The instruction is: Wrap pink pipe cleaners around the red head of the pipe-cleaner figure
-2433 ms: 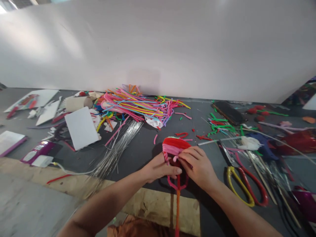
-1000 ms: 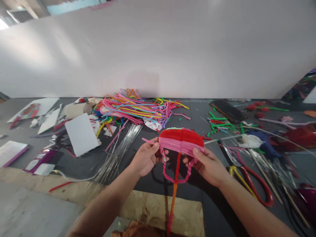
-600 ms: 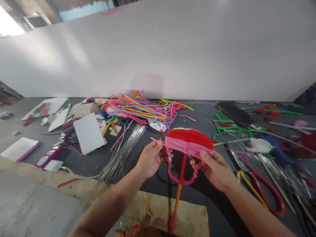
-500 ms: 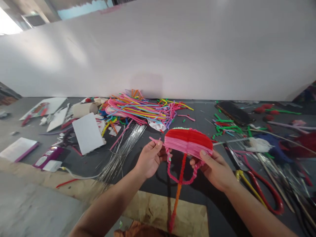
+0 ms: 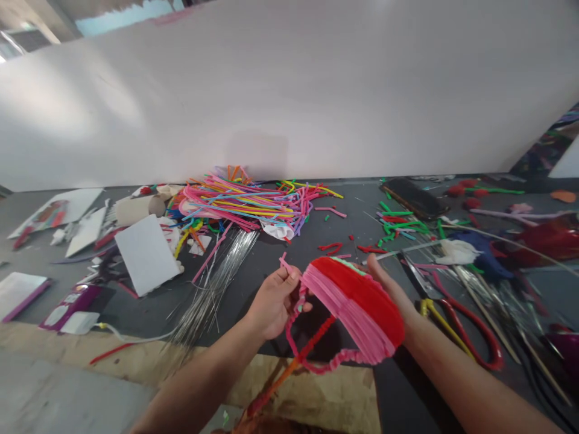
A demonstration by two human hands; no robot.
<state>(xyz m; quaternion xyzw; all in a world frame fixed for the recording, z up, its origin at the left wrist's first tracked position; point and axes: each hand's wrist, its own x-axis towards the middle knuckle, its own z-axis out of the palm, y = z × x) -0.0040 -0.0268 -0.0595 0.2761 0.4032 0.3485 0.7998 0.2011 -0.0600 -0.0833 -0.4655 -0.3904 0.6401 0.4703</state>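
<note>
Pinching the upper-left end of the red-and-pink pipe-cleaner piece (image 5: 355, 301) in the head view, the left hand (image 5: 274, 304) has thumb and fingertips closed on it, with a short pink tip (image 5: 284, 260) poking up beyond them. The right hand (image 5: 392, 290) sits behind the piece's far side, mostly hidden; I cannot tell whether its fingers clamp. The piece is held over the bench (image 5: 266, 256), toward the near edge. The long axis of its panel slants from upper left to lower right, while its red-orange stem (image 5: 283, 378) points down and left toward that near edge, meeting a twisted pink loop (image 5: 332, 363). Pipe cleaners (image 5: 246, 202) heap near the bench's far edge; thin wires (image 5: 215, 286) lie left of the left hand, scissors (image 5: 449, 310) right of the right.
</note>
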